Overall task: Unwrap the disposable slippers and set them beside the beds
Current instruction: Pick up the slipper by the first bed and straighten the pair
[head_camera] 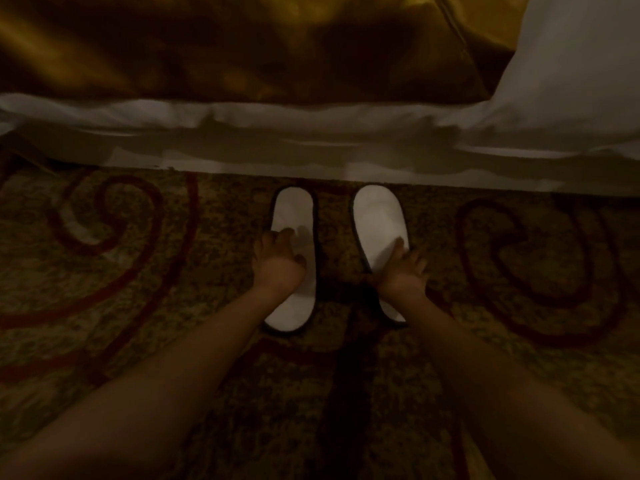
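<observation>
slippers (377, 220) on carpet (138, 271) by bed (311, 147) | left hand (278, 263), right hand (403, 271): open hands, fingers resting on one each

I take this for a dim hotel bedroom: a bed (311, 133) dressed in white sheets with a gold runner (242, 46), patterned carpet (121, 271) with red swirls, and white disposable slippers (294, 216) laid bedside.

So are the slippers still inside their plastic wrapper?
No, both white slippers lie bare and side by side on the patterned carpet by the bed, with no wrapper in view.
</observation>
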A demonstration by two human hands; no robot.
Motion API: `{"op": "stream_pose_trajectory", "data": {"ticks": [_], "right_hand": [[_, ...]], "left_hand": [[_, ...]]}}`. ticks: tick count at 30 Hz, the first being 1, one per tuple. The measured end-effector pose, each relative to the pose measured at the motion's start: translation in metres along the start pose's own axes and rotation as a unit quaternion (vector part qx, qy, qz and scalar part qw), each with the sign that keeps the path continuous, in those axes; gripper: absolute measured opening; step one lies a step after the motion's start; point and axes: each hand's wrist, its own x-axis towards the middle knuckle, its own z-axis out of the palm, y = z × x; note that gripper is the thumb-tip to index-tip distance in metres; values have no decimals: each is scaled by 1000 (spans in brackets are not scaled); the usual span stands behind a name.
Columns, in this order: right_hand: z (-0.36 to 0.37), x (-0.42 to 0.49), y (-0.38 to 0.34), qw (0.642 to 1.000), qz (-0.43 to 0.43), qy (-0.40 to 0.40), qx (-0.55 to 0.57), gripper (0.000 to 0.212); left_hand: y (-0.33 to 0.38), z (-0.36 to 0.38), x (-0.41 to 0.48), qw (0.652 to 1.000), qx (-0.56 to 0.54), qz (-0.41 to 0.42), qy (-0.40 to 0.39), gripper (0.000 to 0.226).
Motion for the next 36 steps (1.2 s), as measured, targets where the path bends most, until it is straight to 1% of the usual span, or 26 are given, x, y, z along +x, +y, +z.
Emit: {"op": "stream_pose_trajectory", "data": {"ticks": [2,4,5,7,9,10,12,13,14,15,17,19,20,21,22,23,24,25,26,28,29,31,33,34,35,36], "right_hand": [[-5,0,5,999,-30,19,32,107],[-13,-1,14,995,-85,24,38,109],[-18,-3,20,991,-126,19,35,111],[-28,-9,32,976,-214,-16,22,114],[-38,-17,41,953,-298,-45,-19,115],[-42,-20,44,939,-338,-47,-40,114],[-48,-26,45,912,-401,-47,-69,112],[-51,-28,45,905,-416,-46,-82,111],[-53,-27,45,900,-423,-42,-100,109],[-56,-26,46,897,-422,-34,-123,107],[-63,-23,49,907,-394,-18,-146,99],[-65,-22,51,932,-340,15,-126,91],[-63,-22,50,948,-301,45,-97,87],[-59,-22,48,964,-249,75,-51,82],[-54,-22,43,979,-184,91,12,76],[-49,-22,38,986,-117,87,86,68],[-43,-21,33,984,-58,67,156,62],[-37,-20,28,977,-18,42,209,57],[-31,-19,26,971,5,30,236,54],[-23,-16,25,975,14,47,215,51],[-20,-14,26,980,14,54,193,52],[-17,-8,29,986,9,43,162,56],[-16,-2,33,992,-9,28,126,60],[-16,2,34,993,-19,22,111,61],[-15,4,34,995,-24,18,95,63],[-13,6,35,997,-24,17,74,65]], "left_hand": [[5,-5,7,999,-33,18,-29,59],[11,-15,20,994,-89,19,-67,63],[14,-20,28,990,-121,11,-73,65],[20,-30,41,979,-189,-15,-70,68],[27,-38,50,962,-257,-41,-85,71],[31,-40,50,961,-253,-39,-106,71],[38,-44,45,970,-169,-1,-176,63],[42,-44,40,968,-130,29,-215,57],[43,-42,35,960,-114,51,-251,52],[45,-40,30,950,-120,54,-283,49],[47,-32,18,936,-164,8,-311,50],[50,-16,3,923,-254,-54,-283,52],[52,-5,-6,907,-320,-86,-259,53],[55,6,-15,879,-395,-120,-238,53],[60,17,-24,839,-470,-153,-229,53],[65,27,-33,797,-529,-182,-228,53],[71,35,-41,767,-563,-202,-232,55],[76,42,-47,754,-574,-215,-235,57],[79,47,-50,754,-570,-223,-239,60],[82,52,-53,770,-545,-219,-250,63],[81,52,-52,789,-519,-208,-254,62],[75,47,-49,855,-436,-165,-228,53],[65,38,-46,929,-327,-80,-156,42],[59,33,-44,959,-260,-24,-114,39],[51,28,-42,978,-192,27,-71,38],[41,25,-38,989,-127,69,-29,40]]}}
